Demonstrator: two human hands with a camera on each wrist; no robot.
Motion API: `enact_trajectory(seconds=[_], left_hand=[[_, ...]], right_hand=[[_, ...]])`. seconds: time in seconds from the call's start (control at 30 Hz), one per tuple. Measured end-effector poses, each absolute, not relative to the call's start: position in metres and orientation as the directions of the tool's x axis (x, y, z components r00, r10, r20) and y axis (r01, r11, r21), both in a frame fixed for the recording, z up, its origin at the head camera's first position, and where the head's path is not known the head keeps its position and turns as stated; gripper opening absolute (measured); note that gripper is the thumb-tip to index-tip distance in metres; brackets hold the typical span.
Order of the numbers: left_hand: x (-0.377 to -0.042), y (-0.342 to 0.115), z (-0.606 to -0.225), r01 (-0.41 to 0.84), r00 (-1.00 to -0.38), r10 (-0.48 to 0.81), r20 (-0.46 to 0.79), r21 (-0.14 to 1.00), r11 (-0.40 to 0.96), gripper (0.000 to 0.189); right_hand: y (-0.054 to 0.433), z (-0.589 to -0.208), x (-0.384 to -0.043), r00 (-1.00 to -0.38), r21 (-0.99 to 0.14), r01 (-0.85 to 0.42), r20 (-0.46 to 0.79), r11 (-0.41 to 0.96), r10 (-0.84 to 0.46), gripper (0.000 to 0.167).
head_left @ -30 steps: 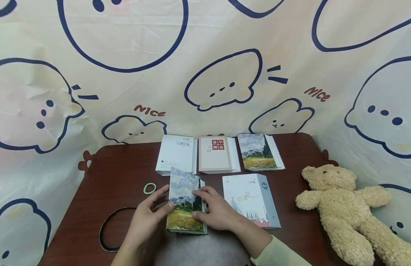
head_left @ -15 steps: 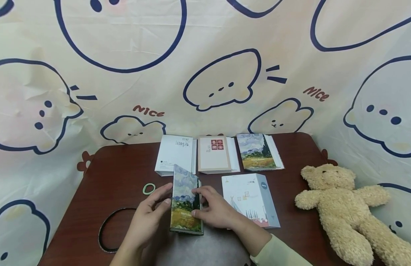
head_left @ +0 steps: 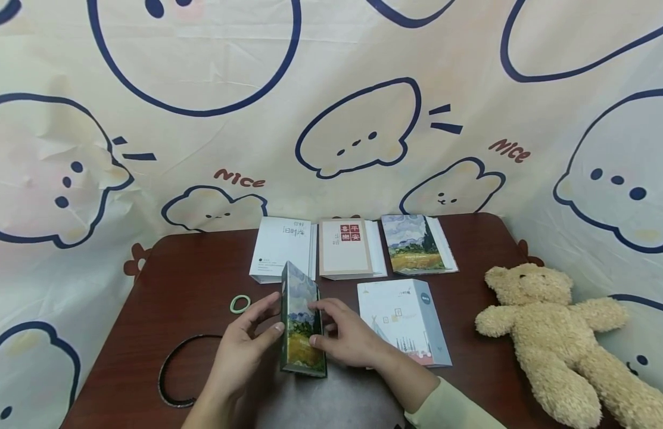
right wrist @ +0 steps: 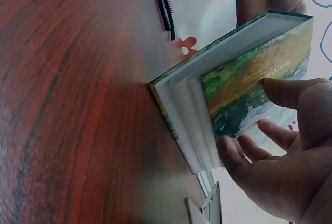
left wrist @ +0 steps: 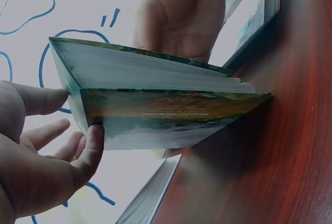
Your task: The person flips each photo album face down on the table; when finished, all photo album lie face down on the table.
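A photo album (head_left: 303, 330) with a painted landscape cover stands tilted up, its spine raised to the left and its opposite edge down near the table. In the left wrist view, thumb and fingers of my left hand (left wrist: 41, 172) hold the album's spine (left wrist: 78, 107); pages show between the covers. My right hand (head_left: 352, 336) holds the album from the right. The right wrist view has the right thumb (right wrist: 282, 92) on the painted cover (right wrist: 254, 86), with bent fingers at the cover's edge. The album's underside is hidden in the head view.
Behind stand a white album (head_left: 280, 247), a beige album (head_left: 344, 247) and another landscape album (head_left: 414, 244). A white-and-blue album (head_left: 398, 322) lies right of my hands. A green ring (head_left: 240, 304) and a black hairband (head_left: 165, 369) lie left; a teddy bear (head_left: 551, 339) sits right.
The album has turned from lying nearly face-up to standing tilted, its spine now showing on the left. My hands stay around it with small shifts.
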State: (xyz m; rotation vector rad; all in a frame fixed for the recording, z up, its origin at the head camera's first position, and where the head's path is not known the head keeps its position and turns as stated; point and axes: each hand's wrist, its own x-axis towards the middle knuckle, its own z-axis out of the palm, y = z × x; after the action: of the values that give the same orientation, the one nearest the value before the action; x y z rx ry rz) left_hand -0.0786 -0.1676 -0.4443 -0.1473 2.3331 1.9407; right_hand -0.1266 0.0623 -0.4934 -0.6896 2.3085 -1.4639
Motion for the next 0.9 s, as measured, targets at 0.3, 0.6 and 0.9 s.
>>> enact_trajectory(seconds=[0.3, 0.6, 0.9], left_hand=[[-0.08, -0.158, -0.446, -0.142, -0.99, 0.003, -0.142, 0.988, 0.069, 0.057], [-0.084, -0.148, -0.451, -0.099, -0.995, -0.003, -0.099, 0.994, 0.051, 0.05], [-0.086, -0.136, -0.454, -0.106, -0.994, -0.017, -0.106, 0.994, -0.011, 0.057]], right_hand=[[0.064, -0.48, -0.124, -0.836, -0.949, -0.198, 0.032, 0.247, -0.548, 0.055], [0.07, -0.467, -0.124, -0.847, -0.965, -0.178, 0.05, 0.194, -0.529, 0.051], [0.077, -0.454, -0.124, -0.869, -0.973, -0.156, 0.054, 0.17, -0.493, 0.051]])
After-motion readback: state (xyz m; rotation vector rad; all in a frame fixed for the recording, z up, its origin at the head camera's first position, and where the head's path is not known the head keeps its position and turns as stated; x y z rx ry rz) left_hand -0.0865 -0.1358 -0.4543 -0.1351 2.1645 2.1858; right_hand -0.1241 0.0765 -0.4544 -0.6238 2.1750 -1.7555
